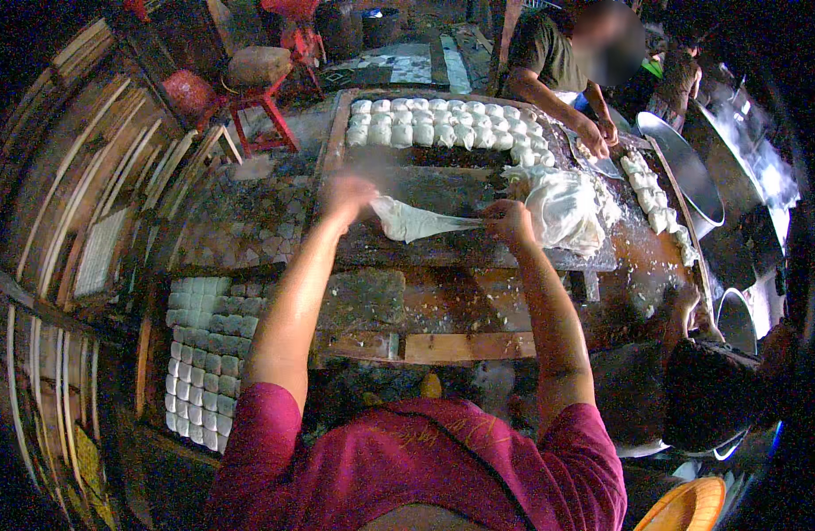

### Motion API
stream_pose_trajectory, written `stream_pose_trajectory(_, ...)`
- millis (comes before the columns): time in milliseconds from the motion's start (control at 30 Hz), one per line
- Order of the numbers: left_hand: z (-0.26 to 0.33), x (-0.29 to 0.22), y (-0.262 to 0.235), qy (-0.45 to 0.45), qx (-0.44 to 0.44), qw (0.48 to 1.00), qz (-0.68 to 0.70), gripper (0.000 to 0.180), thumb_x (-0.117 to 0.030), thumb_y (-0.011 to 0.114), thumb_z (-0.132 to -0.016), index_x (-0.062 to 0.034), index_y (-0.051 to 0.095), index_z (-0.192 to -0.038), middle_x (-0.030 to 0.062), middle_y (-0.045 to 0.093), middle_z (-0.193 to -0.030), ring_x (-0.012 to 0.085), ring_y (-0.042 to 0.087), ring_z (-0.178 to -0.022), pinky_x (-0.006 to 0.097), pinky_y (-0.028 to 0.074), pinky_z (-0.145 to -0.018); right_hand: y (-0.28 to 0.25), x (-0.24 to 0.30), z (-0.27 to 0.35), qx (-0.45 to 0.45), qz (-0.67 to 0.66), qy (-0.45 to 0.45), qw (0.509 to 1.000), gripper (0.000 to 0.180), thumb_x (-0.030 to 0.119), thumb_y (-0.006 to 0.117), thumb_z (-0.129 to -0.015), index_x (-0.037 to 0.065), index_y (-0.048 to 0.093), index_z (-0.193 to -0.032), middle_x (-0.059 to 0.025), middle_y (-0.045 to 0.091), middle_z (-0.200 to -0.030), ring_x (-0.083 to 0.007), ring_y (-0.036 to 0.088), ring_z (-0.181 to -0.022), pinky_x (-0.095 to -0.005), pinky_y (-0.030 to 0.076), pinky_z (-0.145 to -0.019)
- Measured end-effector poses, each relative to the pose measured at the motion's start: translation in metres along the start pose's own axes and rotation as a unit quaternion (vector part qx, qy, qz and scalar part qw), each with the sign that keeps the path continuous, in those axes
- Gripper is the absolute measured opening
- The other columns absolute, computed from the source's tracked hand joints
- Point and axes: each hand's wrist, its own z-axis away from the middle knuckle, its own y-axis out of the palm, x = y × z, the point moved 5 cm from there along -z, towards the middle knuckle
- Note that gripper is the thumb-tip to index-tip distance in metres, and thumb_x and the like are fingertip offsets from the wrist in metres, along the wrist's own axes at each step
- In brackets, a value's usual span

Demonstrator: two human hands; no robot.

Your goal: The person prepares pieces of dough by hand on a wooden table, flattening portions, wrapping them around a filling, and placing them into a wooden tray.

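A thin white cloth is stretched between my two hands over a dark wooden board. My left hand, blurred by motion, pinches its wider end. My right hand is closed on the narrow, twisted end. Just right of my right hand lies a heap of white cloths, with white crumbs around it. Beyond the board, small white cloth-wrapped bundles sit in rows. More wrapped bundles form a line along the table's right side.
Across the worktable, another person's hands work near a flat metal blade. Large metal tubs stand at the right. Lower left is a tray of white blocks. Slatted wooden racks line the left; a red stool stands behind.
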Motion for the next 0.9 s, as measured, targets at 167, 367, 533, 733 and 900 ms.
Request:
stream_pose_trajectory(167, 0.002, -0.001, -0.028, 0.011, -0.048, 0.996, 0.081, 0.016, 0.000, 0.066, -0.069, -0.0016, 0.064, -0.085, 0.0069, 0.063, -0.075, 0.0140, 0.059, -0.069, 0.026, 0.048, -0.065, 0.038, 0.070, 0.019, -0.116, 0.051, -0.219, 0.967, 0.009, 0.009, 0.061, -0.068, 0.006, 0.058, -0.076, -0.0125, 0.058, -0.079, -0.0307, 0.057, -0.074, -0.0384, 0.046, -0.067)
stream_pose_trajectory(367, 0.011, 0.036, -0.062, 0.055, -0.164, 0.954, -0.243, 0.009, -0.011, 0.065, -0.071, -0.0018, 0.066, -0.072, 0.0137, 0.064, -0.068, 0.0219, 0.062, -0.064, 0.033, 0.048, -0.063, 0.095, 0.135, 0.045, 0.017, 0.128, -0.247, 0.960, 0.011, 0.016, 0.061, -0.073, 0.006, 0.059, -0.076, -0.0160, 0.058, -0.083, -0.0339, 0.058, -0.078, -0.0413, 0.048, -0.067)
stream_pose_trajectory(533, 0.016, 0.049, -0.032, -0.147, -0.096, 0.979, 0.101, 0.015, -0.009, 0.061, -0.076, -0.0006, 0.057, -0.088, 0.0129, 0.061, -0.081, 0.0251, 0.061, -0.069, 0.033, 0.051, -0.066, 0.101, 0.109, -0.027, 0.133, 0.210, -0.237, 0.939, 0.009, 0.015, 0.057, -0.068, 0.012, 0.064, -0.074, -0.0124, 0.063, -0.075, -0.0303, 0.061, -0.071, -0.0391, 0.050, -0.062)
stream_pose_trajectory(733, 0.025, 0.048, -0.018, -0.212, -0.083, 0.918, 0.326, 0.019, -0.005, 0.051, -0.083, 0.0014, 0.048, -0.101, 0.0164, 0.057, -0.089, 0.0266, 0.059, -0.077, 0.041, 0.054, -0.071, 0.079, 0.096, -0.096, 0.099, 0.158, -0.180, 0.966, 0.016, 0.022, 0.060, -0.071, 0.008, 0.065, -0.077, -0.0155, 0.064, -0.081, -0.0295, 0.063, -0.070, -0.0415, 0.050, -0.065)
stream_pose_trajectory(900, 0.029, 0.040, -0.017, -0.156, -0.052, 0.953, 0.256, 0.027, -0.005, 0.045, -0.085, -0.0058, 0.051, -0.111, 0.0144, 0.059, -0.094, 0.0254, 0.059, -0.084, 0.039, 0.051, -0.078, 0.115, 0.078, -0.065, 0.243, -0.019, -0.239, 0.940, 0.015, 0.020, 0.066, -0.067, 0.008, 0.064, -0.075, -0.0120, 0.064, -0.074, -0.0268, 0.061, -0.063, -0.0348, 0.048, -0.059)
